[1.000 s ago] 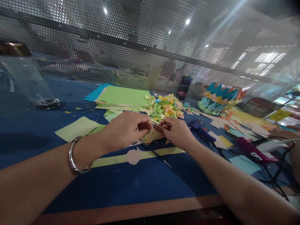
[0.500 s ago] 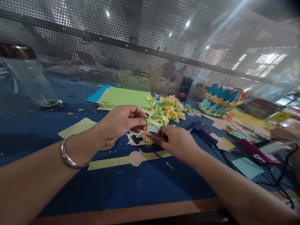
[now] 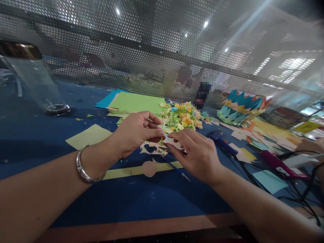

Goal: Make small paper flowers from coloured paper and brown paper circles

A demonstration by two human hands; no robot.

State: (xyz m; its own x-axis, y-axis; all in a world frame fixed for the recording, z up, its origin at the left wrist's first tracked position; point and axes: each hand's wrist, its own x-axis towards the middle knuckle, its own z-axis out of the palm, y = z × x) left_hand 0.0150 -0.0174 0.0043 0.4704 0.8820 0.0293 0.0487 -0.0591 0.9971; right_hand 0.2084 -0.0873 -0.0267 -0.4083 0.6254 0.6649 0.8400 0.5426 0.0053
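Note:
My left hand [image 3: 140, 133], with a silver bangle at the wrist, pinches a small narrow strip of pale yellow paper [image 3: 162, 139] between thumb and fingers. Just to its right is my right hand [image 3: 196, 150], its thumb and forefinger apart and pointing at the strip; I make out nothing held in it. Cut paper scraps [image 3: 149, 148] lie beneath the fingertips. Nearer me are a long yellow paper strip [image 3: 118, 172], a round pale pink paper piece [image 3: 149, 168] and a thin blue stick-like tool [image 3: 177, 168]. Behind the hands sits a heap of small folded paper pieces [image 3: 184, 116].
A stack of coloured sheets [image 3: 139, 102] lies at the back, a glass jar [image 3: 37, 81] at the left. On the right are a zigzag paper crown [image 3: 241, 108], a blue glue gun [image 3: 224, 143], a magenta device [image 3: 280, 165] with cables, and another person's hand [image 3: 310, 145].
My right hand's thumb and forefinger have spread apart, and the dark object seen at its fingertips no longer shows. My left hand has shifted slightly right, still pinching the strip.

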